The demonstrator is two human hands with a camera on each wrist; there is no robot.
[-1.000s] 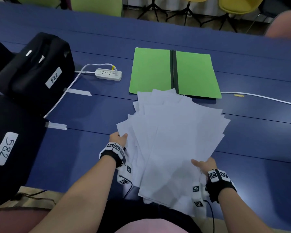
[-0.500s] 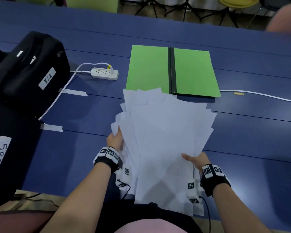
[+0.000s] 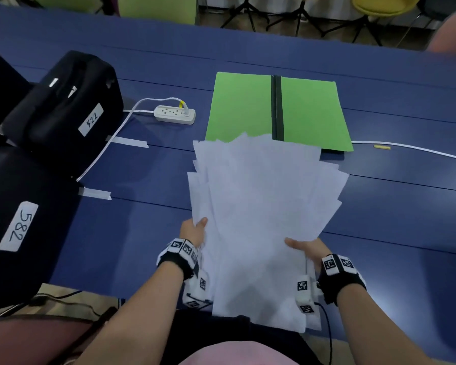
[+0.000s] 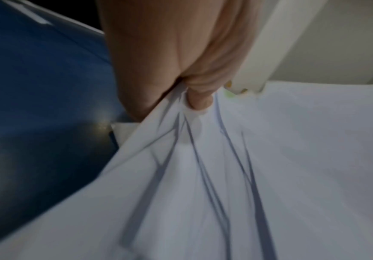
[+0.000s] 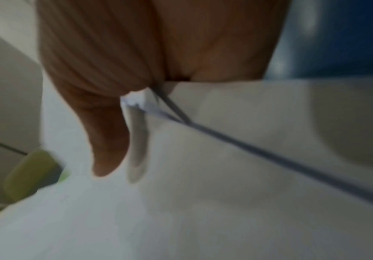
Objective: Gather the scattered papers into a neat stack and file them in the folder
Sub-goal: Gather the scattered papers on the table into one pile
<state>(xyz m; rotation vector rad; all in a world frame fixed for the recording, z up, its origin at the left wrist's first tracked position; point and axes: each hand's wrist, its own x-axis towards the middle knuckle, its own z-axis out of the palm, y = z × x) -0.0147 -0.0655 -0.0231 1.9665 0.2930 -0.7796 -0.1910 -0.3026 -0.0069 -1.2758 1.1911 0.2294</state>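
Both hands, left hand (image 3: 194, 230) and right hand (image 3: 307, 250), are pinching fanned papers (image 3: 261, 206); I am advising tapping edges square before reaching ahead to folder (image 3: 311, 111).

A dark blue worktop (image 3: 379, 206) carries an open green folder (image 3: 242, 106), a white power strip (image 3: 174, 115) just left of it, two black cases (image 3: 63, 106) at the left, tape strips (image 3: 128, 141) and a white cable (image 3: 419, 150).

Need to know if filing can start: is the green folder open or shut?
Open: the green folder lies flat, both covers spread beside its dark spine.
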